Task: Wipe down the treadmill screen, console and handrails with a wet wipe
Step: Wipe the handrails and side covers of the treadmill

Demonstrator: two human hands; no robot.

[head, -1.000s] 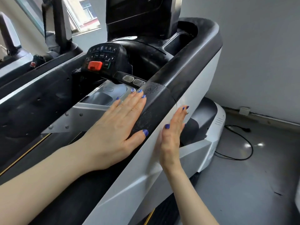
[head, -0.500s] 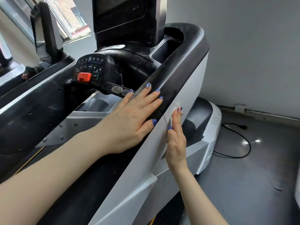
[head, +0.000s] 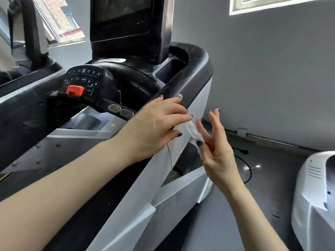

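A small white wet wipe (head: 193, 133) is held between the two hands, just beside the right handrail (head: 183, 84) of the treadmill. It is pinched by the right hand (head: 215, 144) between the thumb and the fingers, while the other fingers are kept almost straight. The left hand (head: 155, 125) is spread flat over the handrail, its fingers relaxed, and its fingertips are near the upper end of the wipe; whether the wipe is touched by them cannot be told.

The wipe is judged to be very light, soft and limp, probably damp, so it is easily crumpled and can slip from a loose pinch. It is best taken at an edge or a corner and opened flat under the fingers.

Around are seen the dark screen (head: 125, 20), the console keypad (head: 85, 80) with a red stop button (head: 75, 90), and a cup pocket (head: 168, 71) which looks dusty. A black cable (head: 246, 167) lies on the floor, and a second white machine (head: 315, 196) stands to the right, well apart. Nothing is seen that blocks the handrail, except the left hand itself.
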